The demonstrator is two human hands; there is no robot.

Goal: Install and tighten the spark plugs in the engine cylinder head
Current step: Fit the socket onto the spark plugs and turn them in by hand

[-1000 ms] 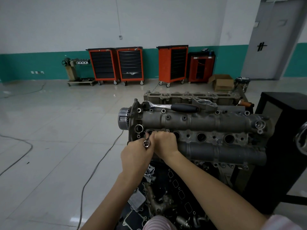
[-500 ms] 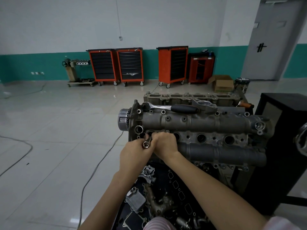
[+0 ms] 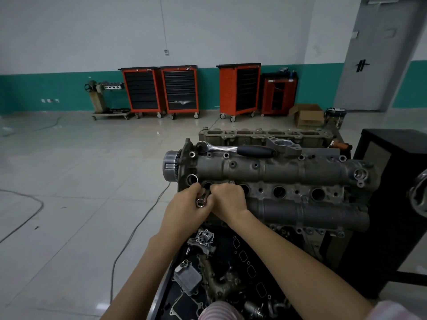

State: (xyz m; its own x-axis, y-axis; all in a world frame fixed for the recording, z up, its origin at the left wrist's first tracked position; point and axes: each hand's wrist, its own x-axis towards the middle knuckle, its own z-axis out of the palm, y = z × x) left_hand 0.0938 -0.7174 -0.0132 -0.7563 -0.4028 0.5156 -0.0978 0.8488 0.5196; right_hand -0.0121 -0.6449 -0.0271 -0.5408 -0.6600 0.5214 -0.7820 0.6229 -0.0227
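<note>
The glossy tiled floor carries the engine cylinder head on its stand (the base is hidden). Beyond the head, against the wall, stand orange tool carts, with a cardboard box nearby. Cables trail left of it.

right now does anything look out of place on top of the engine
The ratchet wrench lies loose along the far edge of the cylinder head, unused, while both hands work a socket at the leftmost plug hole. It could get knocked off.

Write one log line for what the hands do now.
left hand grips socket | right hand grips it too | ratchet idle on head
</note>
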